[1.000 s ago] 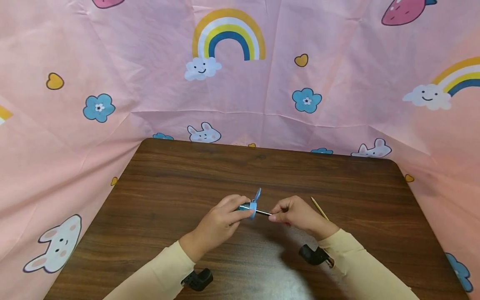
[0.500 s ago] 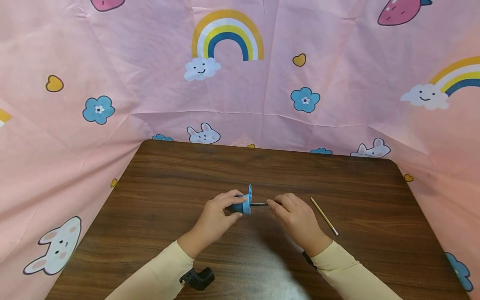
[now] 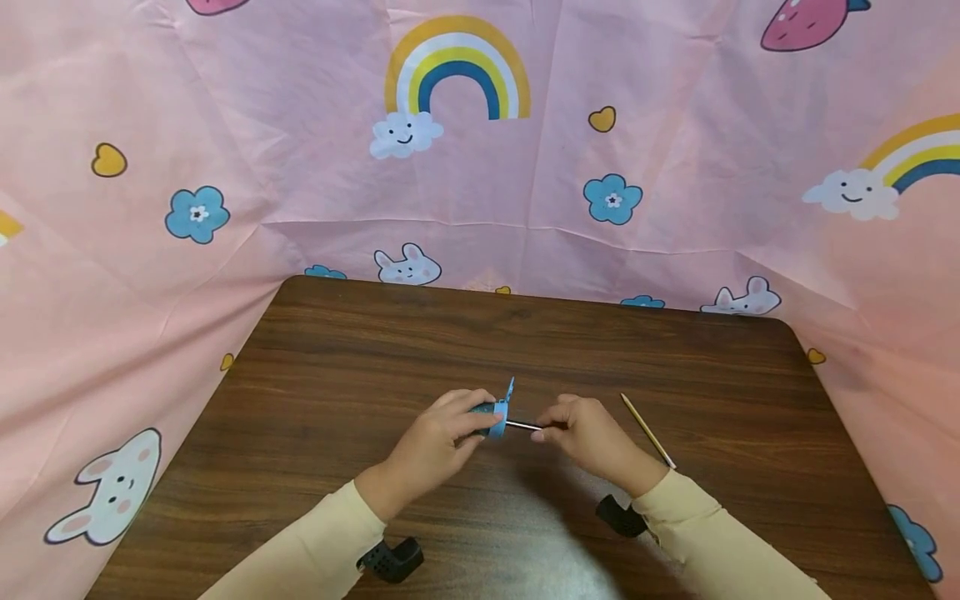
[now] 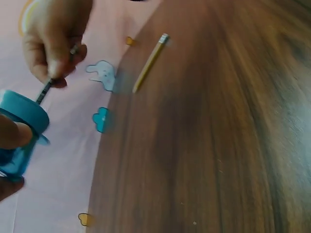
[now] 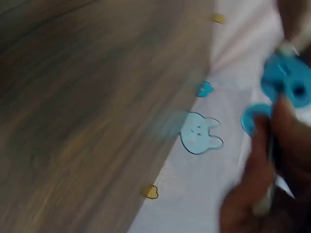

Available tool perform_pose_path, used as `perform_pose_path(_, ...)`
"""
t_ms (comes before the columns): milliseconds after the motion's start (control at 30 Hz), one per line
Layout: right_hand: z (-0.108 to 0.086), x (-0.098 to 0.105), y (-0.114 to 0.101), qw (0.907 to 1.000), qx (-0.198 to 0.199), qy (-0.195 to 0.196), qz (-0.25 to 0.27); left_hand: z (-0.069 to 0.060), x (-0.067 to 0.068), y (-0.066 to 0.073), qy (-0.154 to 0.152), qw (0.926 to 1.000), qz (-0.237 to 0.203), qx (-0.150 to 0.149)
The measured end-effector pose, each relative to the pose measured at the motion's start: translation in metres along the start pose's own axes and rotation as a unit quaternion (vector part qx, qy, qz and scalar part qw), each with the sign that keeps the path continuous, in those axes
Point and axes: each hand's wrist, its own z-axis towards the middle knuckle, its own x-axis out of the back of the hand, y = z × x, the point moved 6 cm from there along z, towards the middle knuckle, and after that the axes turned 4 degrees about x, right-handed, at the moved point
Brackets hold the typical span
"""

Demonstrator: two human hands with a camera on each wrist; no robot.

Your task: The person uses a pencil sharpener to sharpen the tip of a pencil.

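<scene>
My left hand grips a blue pencil sharpener by its see-through container, thumb and fingers around it. Its round flip lid stands raised. In the right wrist view the sharpener's face shows two holes, blurred. A dark pencil runs into this face, its tip hidden inside. My right hand pinches the dark pencil between thumb and fingers, a short way from the sharpener. In the left wrist view the same pencil enters the sharpener's blue top.
A yellow pencil with a white end lies on the brown wooden table, just right of my right hand. A pink printed cloth hangs behind and beside the table. Black devices sit on both wrists.
My right hand rolled over half a second ago and is now turned back, still pinching the dark pencil. The sharpener dipped slightly and its lid tilts more. The yellow pencil stays put.
</scene>
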Motion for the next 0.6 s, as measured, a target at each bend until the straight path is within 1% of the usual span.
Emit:
perform_pose_path(33, 0.001, 0.000, 0.005, 0.9966, -0.046, -0.034, 0.060, -0.001, 0.000, 0.002, 0.007, 0.9996, 0.007, -0.026)
perform_pose_path(67, 0.002, 0.000, 0.010, 0.9888, -0.084, -0.062, 0.107, -0.002, 0.000, 0.003, 0.013, 0.9988, 0.009, -0.046)
perform_pose_path(100, 0.003, -0.001, 0.012, 0.9811, -0.109, -0.084, 0.135, -0.002, 0.000, 0.003, 0.019, 0.9979, 0.012, -0.060)
perform_pose_path(133, 0.004, 0.000, 0.015, 0.9757, -0.124, -0.100, 0.151, -0.003, 0.001, 0.004, 0.023, 0.9974, 0.012, -0.068)
perform_pose_path(167, 0.005, 0.000, 0.016, 0.9734, -0.130, -0.110, 0.153, -0.002, 0.001, 0.004, 0.026, 0.9972, 0.011, -0.069)
perform_pose_path(200, 0.006, 0.001, 0.015, 0.9763, -0.125, -0.112, 0.137, -0.002, 0.001, 0.003, 0.027, 0.9975, 0.010, -0.065)
perform_pose_path(233, 0.007, 0.002, 0.014, 0.9819, -0.113, -0.106, 0.109, -0.001, 0.002, 0.003, 0.025, 0.9983, 0.004, -0.053)
perform_pose_path(267, 0.007, 0.004, 0.012, 0.9884, -0.098, -0.093, 0.070, 0.001, 0.002, 0.001, 0.022, 0.9991, -0.001, -0.035)
perform_pose_path(300, 0.007, 0.006, 0.009, 0.9940, -0.080, -0.072, 0.018, 0.002, 0.002, -0.001, 0.018, 0.9997, -0.007, -0.014)
perform_pose_path(333, 0.006, 0.008, 0.005, 0.9968, -0.055, -0.045, -0.037, 0.004, 0.002, -0.003, 0.013, 0.9997, -0.016, 0.011)
perform_pose_path(367, 0.005, 0.010, 0.000, 0.9955, -0.022, -0.013, -0.092, 0.005, 0.002, -0.005, 0.008, 0.9990, -0.025, 0.037)
perform_pose_path(400, 0.004, 0.011, -0.004, 0.9897, 0.015, 0.022, -0.141, 0.006, 0.002, -0.008, 0.003, 0.9974, -0.034, 0.064)
perform_pose_path(433, 0.002, 0.012, -0.009, 0.9793, 0.058, 0.058, -0.185, 0.007, 0.003, -0.010, -0.002, 0.9947, -0.044, 0.093)
perform_pose_path(467, -0.001, 0.013, -0.013, 0.9647, 0.098, 0.094, -0.226, 0.007, 0.003, -0.012, -0.007, 0.9910, -0.058, 0.121)
perform_pose_path(500, -0.004, 0.012, -0.016, 0.9468, 0.140, 0.128, -0.260, 0.008, 0.003, -0.015, -0.011, 0.9858, -0.077, 0.149)
perform_pose_path(533, -0.007, 0.011, -0.019, 0.9286, 0.182, 0.157, -0.283, 0.008, 0.003, -0.017, -0.015, 0.9796, -0.094, 0.177)
perform_pose_path(567, -0.009, 0.010, -0.020, 0.9137, 0.215, 0.179, -0.295, 0.008, 0.003, -0.019, -0.020, 0.9727, -0.112, 0.202)
perform_pose_path(600, -0.011, 0.009, -0.021, 0.9029, 0.236, 0.193, -0.303, 0.009, 0.003, -0.020, -0.026, 0.9654, -0.128, 0.226)
